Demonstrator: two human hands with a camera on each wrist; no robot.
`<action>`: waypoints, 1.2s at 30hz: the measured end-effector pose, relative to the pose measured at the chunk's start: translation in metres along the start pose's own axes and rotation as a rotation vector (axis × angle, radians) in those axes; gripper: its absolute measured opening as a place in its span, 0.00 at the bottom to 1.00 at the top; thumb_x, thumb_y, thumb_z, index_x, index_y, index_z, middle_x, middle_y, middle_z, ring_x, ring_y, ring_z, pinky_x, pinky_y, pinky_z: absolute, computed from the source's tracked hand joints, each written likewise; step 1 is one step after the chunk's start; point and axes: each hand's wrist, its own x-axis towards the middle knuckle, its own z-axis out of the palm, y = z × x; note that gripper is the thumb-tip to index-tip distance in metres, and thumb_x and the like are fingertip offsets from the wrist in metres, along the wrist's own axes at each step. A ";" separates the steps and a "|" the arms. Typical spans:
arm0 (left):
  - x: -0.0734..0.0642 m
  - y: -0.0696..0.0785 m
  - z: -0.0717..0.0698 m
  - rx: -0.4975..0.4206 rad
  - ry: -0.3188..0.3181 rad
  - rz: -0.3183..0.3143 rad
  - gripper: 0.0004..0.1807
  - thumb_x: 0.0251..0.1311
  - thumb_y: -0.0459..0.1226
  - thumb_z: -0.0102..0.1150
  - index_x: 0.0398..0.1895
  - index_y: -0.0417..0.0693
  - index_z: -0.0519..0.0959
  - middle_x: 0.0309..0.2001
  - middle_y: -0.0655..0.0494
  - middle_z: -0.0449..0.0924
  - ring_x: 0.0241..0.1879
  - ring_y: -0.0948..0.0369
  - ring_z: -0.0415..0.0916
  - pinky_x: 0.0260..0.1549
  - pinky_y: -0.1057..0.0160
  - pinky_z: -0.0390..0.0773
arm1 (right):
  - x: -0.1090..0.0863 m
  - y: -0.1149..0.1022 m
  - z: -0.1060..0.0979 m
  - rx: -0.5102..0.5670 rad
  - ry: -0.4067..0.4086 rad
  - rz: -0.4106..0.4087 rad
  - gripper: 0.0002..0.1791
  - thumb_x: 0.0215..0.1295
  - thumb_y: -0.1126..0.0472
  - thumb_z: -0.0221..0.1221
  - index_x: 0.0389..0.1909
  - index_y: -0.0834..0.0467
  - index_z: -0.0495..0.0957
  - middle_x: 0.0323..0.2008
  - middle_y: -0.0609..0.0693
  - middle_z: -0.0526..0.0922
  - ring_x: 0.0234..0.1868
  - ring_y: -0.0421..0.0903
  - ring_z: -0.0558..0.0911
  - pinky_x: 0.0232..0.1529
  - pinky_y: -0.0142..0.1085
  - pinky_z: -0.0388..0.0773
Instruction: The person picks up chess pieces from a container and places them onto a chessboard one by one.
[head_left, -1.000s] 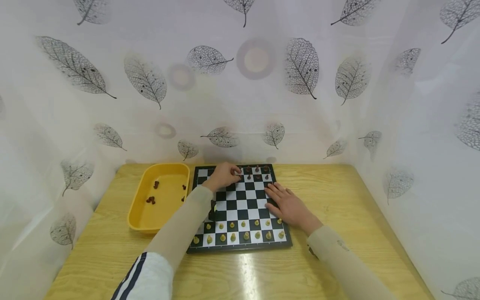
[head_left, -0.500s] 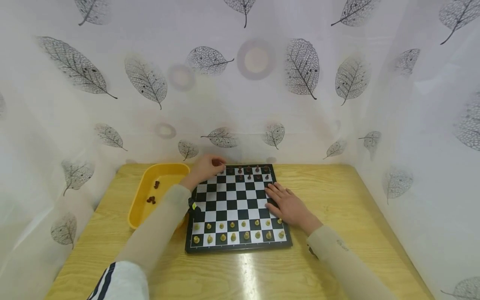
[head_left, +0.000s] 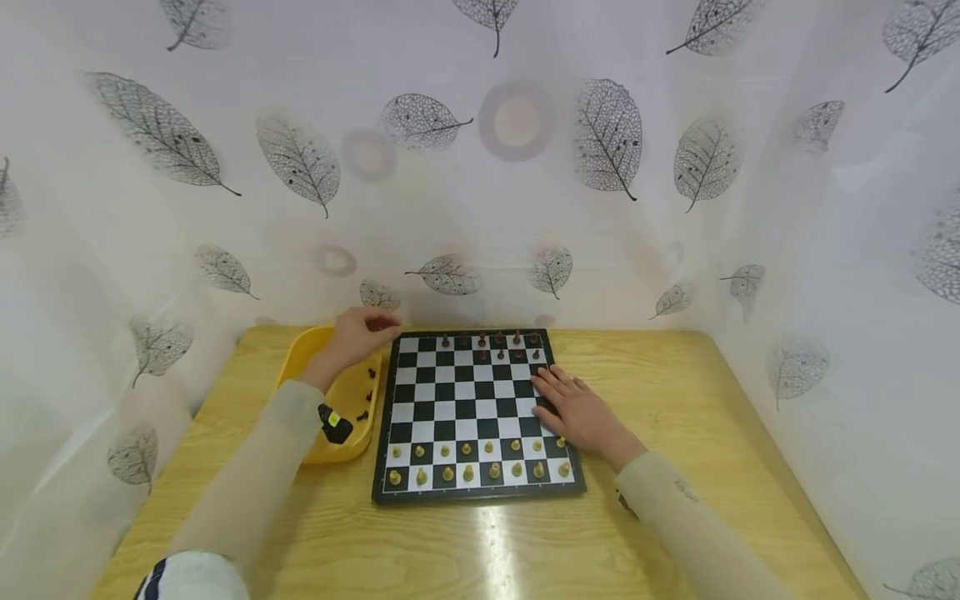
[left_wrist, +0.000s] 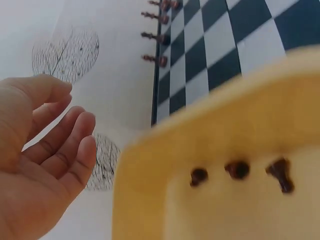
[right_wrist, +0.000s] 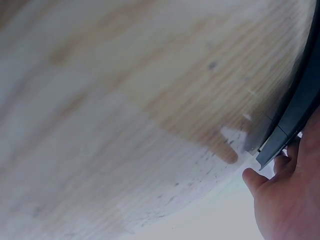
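My left hand (head_left: 356,340) hovers over the back right of the yellow tray (head_left: 330,456), its fingertips close to the far left corner of the chessboard (head_left: 462,400). In the left wrist view the left hand (left_wrist: 45,160) has loosely bent fingers, with nothing seen between them. Dark chess pieces (left_wrist: 239,170) lie on the tray floor. On the board's right edge rests my right hand (head_left: 585,415), fingers spread across the squares. The right wrist view shows that hand (right_wrist: 285,190) against the board's dark side (right_wrist: 290,117).
Brown chess pieces (head_left: 482,340) stand on the far rows, towards the right. Two rows of yellowish pieces (head_left: 468,472) line the near side. All sits on a wooden table (head_left: 675,408), with a leaf-print curtain (head_left: 450,200) behind and at both sides.
My left hand has moved left from the board's far rows to above the tray, uncovering a brown piece on the back row. The right hand has stayed in place.
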 end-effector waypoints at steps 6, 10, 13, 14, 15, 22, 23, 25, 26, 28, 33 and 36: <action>-0.013 -0.019 -0.015 -0.038 -0.064 -0.055 0.18 0.75 0.42 0.61 0.60 0.41 0.83 0.54 0.41 0.86 0.48 0.49 0.81 0.49 0.57 0.85 | -0.001 -0.001 -0.001 0.002 0.000 -0.002 0.40 0.82 0.33 0.39 0.83 0.52 0.58 0.84 0.53 0.58 0.85 0.57 0.53 0.80 0.59 0.59; -0.020 -0.028 -0.022 -0.042 -0.090 -0.102 0.18 0.76 0.42 0.60 0.60 0.41 0.83 0.54 0.41 0.87 0.48 0.50 0.82 0.49 0.57 0.85 | -0.001 -0.001 -0.002 0.007 0.008 -0.003 0.39 0.82 0.34 0.40 0.83 0.52 0.58 0.83 0.53 0.58 0.85 0.57 0.54 0.80 0.59 0.59; -0.023 -0.035 -0.024 -0.033 -0.108 -0.144 0.18 0.76 0.43 0.59 0.60 0.41 0.83 0.54 0.40 0.86 0.48 0.50 0.83 0.50 0.54 0.85 | -0.001 -0.001 -0.002 0.012 0.007 0.001 0.39 0.82 0.34 0.40 0.83 0.53 0.59 0.83 0.53 0.58 0.85 0.57 0.54 0.80 0.60 0.58; -0.023 -0.038 -0.025 -0.033 -0.116 -0.157 0.19 0.76 0.43 0.59 0.60 0.40 0.83 0.55 0.39 0.86 0.48 0.49 0.83 0.51 0.53 0.85 | -0.001 -0.001 -0.002 0.013 0.004 0.002 0.39 0.82 0.34 0.40 0.83 0.53 0.59 0.83 0.53 0.58 0.85 0.57 0.53 0.80 0.60 0.58; -0.024 -0.042 -0.025 -0.025 -0.120 -0.172 0.19 0.76 0.44 0.59 0.60 0.40 0.83 0.55 0.39 0.86 0.49 0.49 0.83 0.51 0.52 0.85 | -0.001 -0.001 -0.002 0.014 0.002 0.003 0.39 0.82 0.34 0.40 0.83 0.53 0.58 0.84 0.53 0.58 0.85 0.57 0.53 0.80 0.60 0.58; -0.028 -0.057 -0.021 -0.025 -0.137 -0.241 0.20 0.76 0.46 0.60 0.60 0.41 0.83 0.55 0.41 0.86 0.50 0.48 0.84 0.53 0.51 0.85 | -0.001 0.000 0.000 0.017 0.000 0.001 0.39 0.82 0.33 0.39 0.83 0.52 0.58 0.84 0.52 0.58 0.85 0.57 0.53 0.80 0.60 0.58; -0.029 -0.058 -0.020 -0.029 -0.139 -0.240 0.20 0.76 0.46 0.60 0.60 0.41 0.83 0.54 0.41 0.86 0.49 0.49 0.84 0.52 0.52 0.86 | -0.001 0.000 0.001 0.017 -0.001 0.002 0.39 0.82 0.33 0.39 0.83 0.52 0.58 0.84 0.52 0.58 0.85 0.57 0.53 0.80 0.60 0.58; -0.030 -0.061 -0.020 -0.026 -0.143 -0.233 0.20 0.76 0.45 0.60 0.60 0.40 0.83 0.54 0.40 0.86 0.48 0.50 0.84 0.51 0.53 0.86 | -0.001 0.000 0.001 0.018 0.000 0.002 0.39 0.82 0.33 0.39 0.83 0.52 0.58 0.84 0.52 0.57 0.85 0.56 0.53 0.80 0.60 0.58; -0.030 -0.062 -0.019 -0.030 -0.146 -0.234 0.20 0.76 0.45 0.60 0.60 0.40 0.83 0.54 0.40 0.87 0.47 0.50 0.84 0.50 0.54 0.87 | -0.001 0.000 0.001 0.017 0.000 0.002 0.39 0.82 0.33 0.39 0.83 0.52 0.58 0.84 0.52 0.57 0.85 0.56 0.53 0.80 0.60 0.58; -0.029 -0.064 -0.018 -0.035 -0.150 -0.237 0.19 0.76 0.44 0.60 0.60 0.40 0.84 0.54 0.40 0.87 0.46 0.51 0.84 0.49 0.55 0.87 | -0.001 0.000 0.001 0.017 0.000 0.001 0.39 0.82 0.33 0.40 0.83 0.52 0.58 0.84 0.52 0.58 0.85 0.56 0.53 0.80 0.60 0.59; -0.027 -0.070 -0.017 -0.041 -0.164 -0.242 0.20 0.76 0.44 0.59 0.60 0.38 0.83 0.54 0.39 0.87 0.45 0.52 0.85 0.48 0.56 0.87 | -0.001 0.000 0.000 0.016 0.006 0.000 0.39 0.82 0.34 0.40 0.83 0.52 0.58 0.83 0.53 0.58 0.85 0.57 0.53 0.80 0.60 0.59; -0.026 -0.072 -0.016 -0.029 -0.177 -0.257 0.21 0.76 0.44 0.60 0.61 0.38 0.83 0.55 0.39 0.87 0.46 0.52 0.84 0.51 0.55 0.87 | -0.001 0.000 -0.001 0.013 0.007 -0.001 0.39 0.82 0.34 0.40 0.83 0.52 0.58 0.83 0.53 0.58 0.85 0.57 0.53 0.80 0.60 0.59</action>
